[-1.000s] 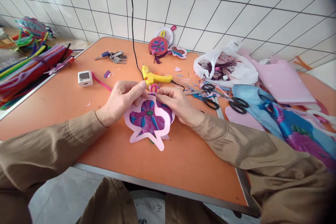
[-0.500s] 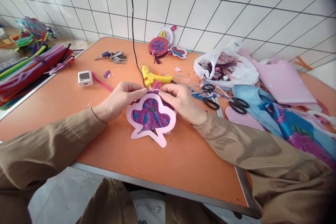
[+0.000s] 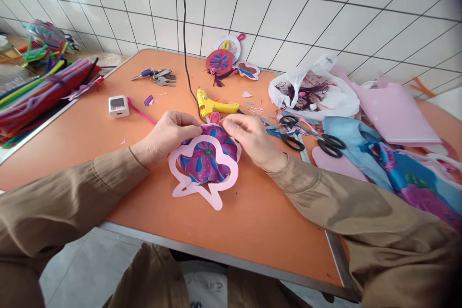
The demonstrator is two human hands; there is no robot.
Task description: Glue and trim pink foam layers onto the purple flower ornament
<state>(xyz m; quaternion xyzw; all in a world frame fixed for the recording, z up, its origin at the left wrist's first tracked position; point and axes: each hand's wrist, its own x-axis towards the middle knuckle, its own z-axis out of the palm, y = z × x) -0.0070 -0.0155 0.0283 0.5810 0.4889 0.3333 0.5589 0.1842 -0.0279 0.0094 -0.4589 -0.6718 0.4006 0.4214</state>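
Observation:
A purple and blue patterned cutout with a pale pink edge is held above the orange table between my two hands. My left hand pinches its upper left edge. On its upper right edge, the thumb and fingers of my right hand are closed. A pale pink cloud-shaped frame with pointed tails overlaps the cutout's lower part, offset downward and to the left. A pink pipe-cleaner loop stands at the top, between my hands. What supports the frame is hidden.
Just beyond my hands lies a yellow glue gun with a black cord. Scissors, paper scraps and blue fabric lie at right, below a white plastic bag. Keys, a white charger and pipe cleaners are at left.
The pink frame has shifted down and slightly left against the patterned cutout, exposing more of the cutout's top. My right fingers have moved slightly right along the upper edge.

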